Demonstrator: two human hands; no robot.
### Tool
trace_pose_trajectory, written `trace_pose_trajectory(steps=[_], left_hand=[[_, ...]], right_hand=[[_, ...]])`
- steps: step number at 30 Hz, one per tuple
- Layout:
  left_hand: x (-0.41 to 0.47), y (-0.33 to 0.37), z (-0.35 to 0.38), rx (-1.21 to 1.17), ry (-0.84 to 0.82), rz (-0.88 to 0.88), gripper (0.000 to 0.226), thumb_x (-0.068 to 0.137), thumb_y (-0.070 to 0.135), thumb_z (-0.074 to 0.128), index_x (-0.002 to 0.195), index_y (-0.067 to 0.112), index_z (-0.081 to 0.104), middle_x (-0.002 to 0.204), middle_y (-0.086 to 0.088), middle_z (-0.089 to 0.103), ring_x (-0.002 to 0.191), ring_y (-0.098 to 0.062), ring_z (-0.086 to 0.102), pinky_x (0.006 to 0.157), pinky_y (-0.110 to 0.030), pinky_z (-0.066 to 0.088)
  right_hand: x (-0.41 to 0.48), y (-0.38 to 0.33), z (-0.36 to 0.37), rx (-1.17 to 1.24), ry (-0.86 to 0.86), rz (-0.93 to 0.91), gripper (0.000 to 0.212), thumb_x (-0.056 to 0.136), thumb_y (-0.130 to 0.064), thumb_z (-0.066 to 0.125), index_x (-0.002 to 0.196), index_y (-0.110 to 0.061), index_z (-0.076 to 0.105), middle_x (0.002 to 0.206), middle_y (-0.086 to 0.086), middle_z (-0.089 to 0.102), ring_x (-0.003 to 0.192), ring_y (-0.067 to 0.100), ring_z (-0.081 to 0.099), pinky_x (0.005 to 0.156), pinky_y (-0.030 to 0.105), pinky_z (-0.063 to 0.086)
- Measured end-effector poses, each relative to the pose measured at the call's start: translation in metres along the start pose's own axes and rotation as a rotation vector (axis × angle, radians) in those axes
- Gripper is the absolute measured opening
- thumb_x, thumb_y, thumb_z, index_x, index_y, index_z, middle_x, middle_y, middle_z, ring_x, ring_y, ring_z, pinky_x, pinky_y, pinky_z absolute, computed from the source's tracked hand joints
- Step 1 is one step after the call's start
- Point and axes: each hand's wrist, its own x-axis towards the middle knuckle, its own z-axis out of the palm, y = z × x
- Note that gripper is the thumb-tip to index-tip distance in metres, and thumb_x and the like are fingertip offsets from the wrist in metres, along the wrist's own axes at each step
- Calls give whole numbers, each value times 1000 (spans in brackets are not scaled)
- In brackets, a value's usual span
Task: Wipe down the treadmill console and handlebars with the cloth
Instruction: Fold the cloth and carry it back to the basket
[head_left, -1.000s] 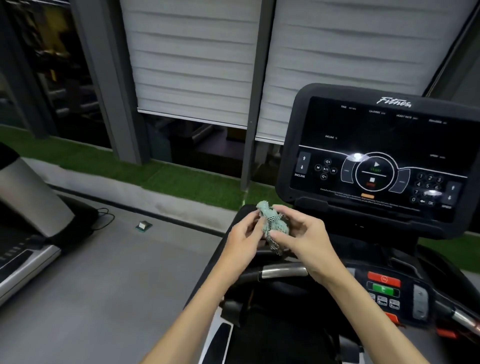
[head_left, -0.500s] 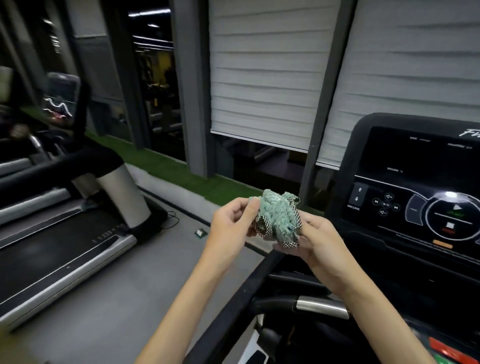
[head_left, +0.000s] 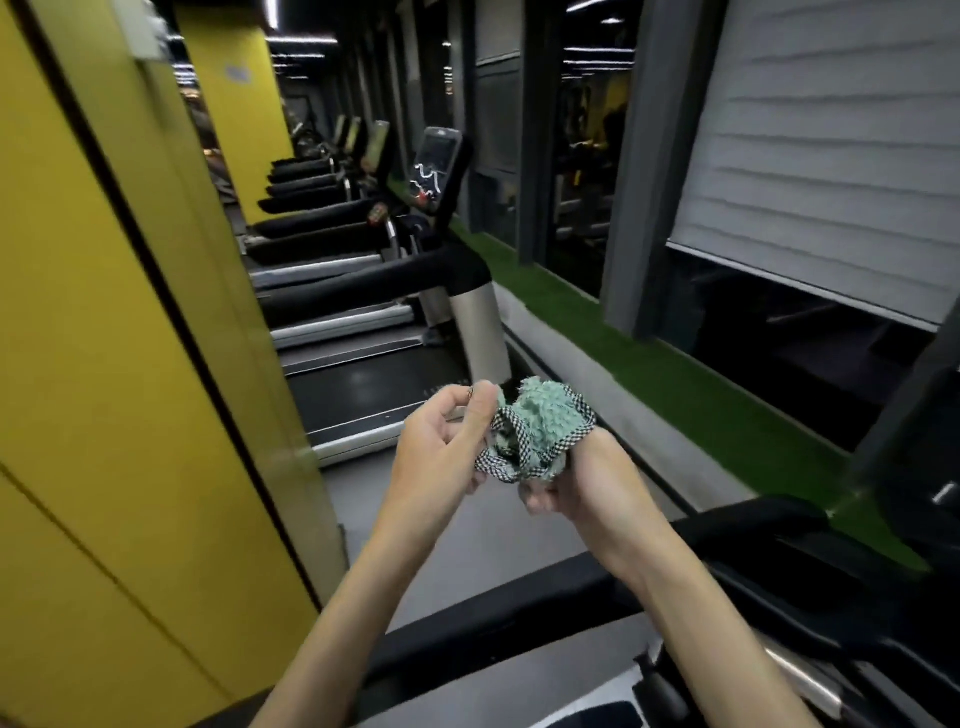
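A bunched green cloth (head_left: 543, 428) with a black-and-white checked border sits between both hands at mid-frame. My left hand (head_left: 441, 447) pinches its left edge with thumb and fingers. My right hand (head_left: 587, 486) grips the bunch from below and the right. Below my arms runs the black handlebar (head_left: 545, 587) of the treadmill. Only a dark edge of the console (head_left: 924, 467) shows at the far right; its screen is out of view.
A yellow pillar (head_left: 130, 364) stands close on the left. A row of other treadmills (head_left: 363, 332) stretches away behind it. Green turf (head_left: 649, 374) and grey window frames with a blind (head_left: 831, 156) run along the right.
The view has swung far to the left, so the console has slid out to the right edge. Both hands keep hold of the cloth and have pulled it looser.
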Motion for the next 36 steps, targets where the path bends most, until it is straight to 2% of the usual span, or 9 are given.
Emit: trace_pose_trajectory(steps=[2, 5, 9, 13, 17, 22, 29, 33, 36], left_hand=[[-14, 7, -29, 21, 38, 0, 37, 83, 49, 51, 93, 15, 63, 57, 6, 53, 46, -7, 42, 45, -16, 34], [-39, 17, -75, 84, 48, 20, 31, 76, 42, 63, 101, 24, 62, 69, -6, 61, 55, -10, 51, 52, -17, 43], [-79, 20, -144, 142, 104, 33, 55, 65, 33, 76, 117, 27, 59, 72, 9, 61, 71, -7, 61, 67, -17, 49], [-133, 21, -226, 181, 299, 45, 69, 62, 26, 79, 127, 26, 55, 84, 8, 62, 88, -7, 66, 78, -17, 51], [-207, 30, -322, 199, 532, 45, 76, 63, 20, 79, 134, 18, 51, 92, 7, 67, 82, -4, 65, 79, -18, 51], [-304, 42, -428, 244, 805, 10, 51, 78, -3, 72, 120, 21, 59, 79, 8, 72, 78, -5, 65, 81, -25, 53], [-399, 50, -519, 261, 1145, -2, 32, 78, 2, 73, 99, 25, 65, 64, 6, 72, 67, -2, 66, 75, -16, 52], [-424, 51, -562, 319, 1293, -22, 27, 77, 7, 75, 98, 22, 67, 65, 1, 72, 68, -9, 67, 75, -23, 54], [-436, 50, -594, 367, 1389, -52, 28, 78, 11, 76, 101, 24, 66, 69, 1, 73, 76, -12, 70, 80, -27, 53]], right_hand=[[1, 3, 26, 25, -53, 38, 40, 98, -17, 35, 66, -13, 59, 50, -1, 51, 43, 13, 43, 45, 26, 38], [1, 8, 64, 44, -176, 96, 33, 99, -17, 36, 78, -10, 61, 57, 2, 56, 43, 13, 46, 44, 25, 40], [-2, 22, 133, 40, -348, 160, 28, 97, -14, 39, 83, -11, 64, 63, 5, 61, 48, 15, 50, 47, 24, 42], [-14, 43, 232, 15, -554, 200, 31, 97, -14, 41, 79, -15, 66, 68, 6, 63, 50, 16, 51, 49, 25, 43], [-46, 60, 348, -37, -749, 220, 30, 97, -11, 38, 84, -10, 65, 65, 4, 64, 49, 16, 52, 50, 25, 46], [-95, 91, 476, -151, -997, 269, 38, 98, -10, 31, 91, -8, 69, 78, 11, 73, 57, 16, 63, 57, 24, 51], [-154, 141, 612, -206, -1209, 358, 34, 99, -19, 35, 107, -14, 68, 101, 11, 73, 86, 25, 68, 85, 40, 51], [-170, 159, 675, -191, -1222, 357, 29, 101, -18, 38, 123, -20, 56, 109, 10, 71, 90, 26, 66, 88, 41, 50], [-177, 167, 716, -154, -1303, 336, 39, 96, -1, 42, 123, -26, 53, 107, 10, 71, 90, 24, 69, 86, 36, 54]])
